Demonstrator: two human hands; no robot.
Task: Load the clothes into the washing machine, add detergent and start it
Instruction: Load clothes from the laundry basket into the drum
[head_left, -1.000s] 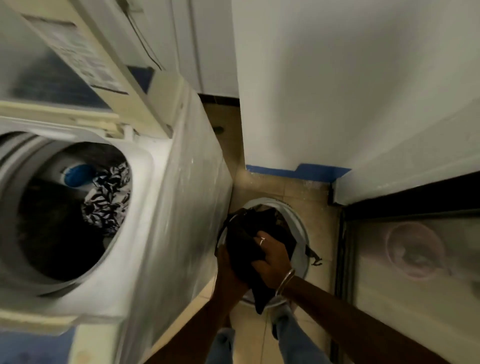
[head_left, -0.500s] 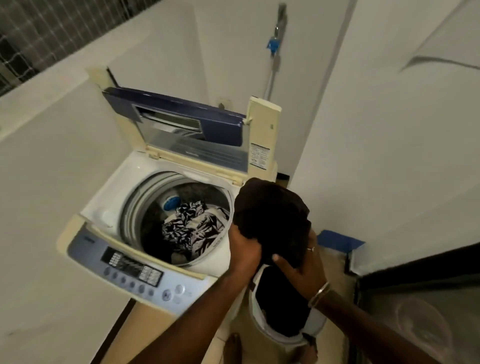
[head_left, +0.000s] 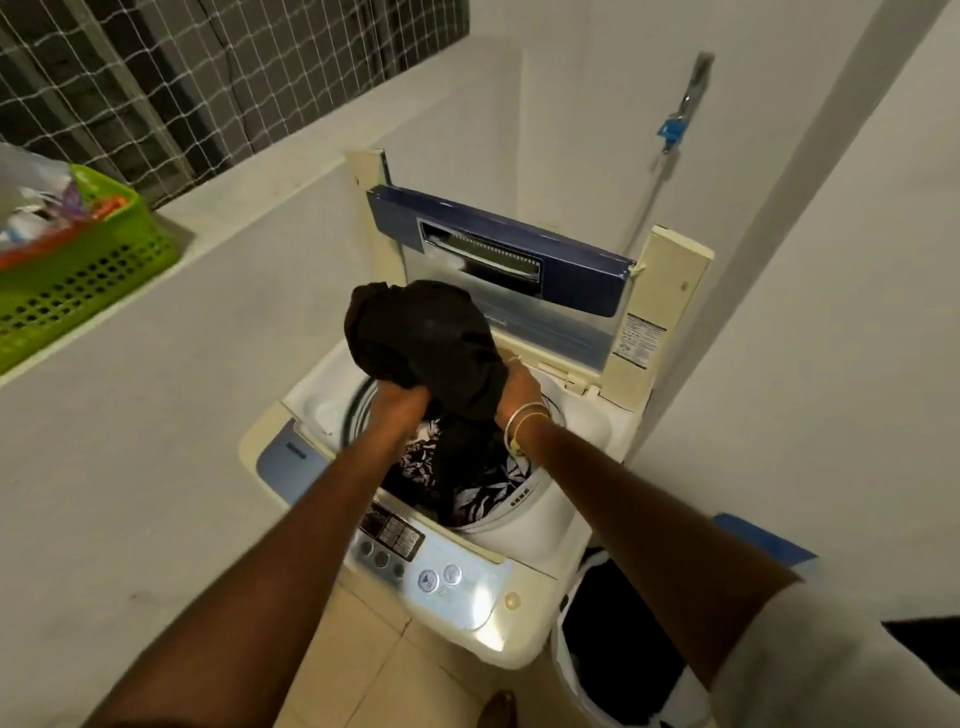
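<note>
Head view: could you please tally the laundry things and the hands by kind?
washing machine: 1
green basket: 1
white laundry bin: 1
black garment: 1
patterned garment: 1
hands, left hand and right hand: 2
total: 7

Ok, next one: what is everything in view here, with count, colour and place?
washing machine: 1, cream and blue, centre, lid raised
black garment: 1 bundle, black, held above the drum
patterned clothes: count unclear, black and white, inside the drum
laundry bin: 1, white, low, right of the machine
basket: 1, green, on the ledge, left
tap: 1, metal, blue fitting, upper right
netting: 1, white, top left
left grip: 1, bare hand, holds the black garment
right grip: 1, bare hand with bangles, holds the black garment
</note>
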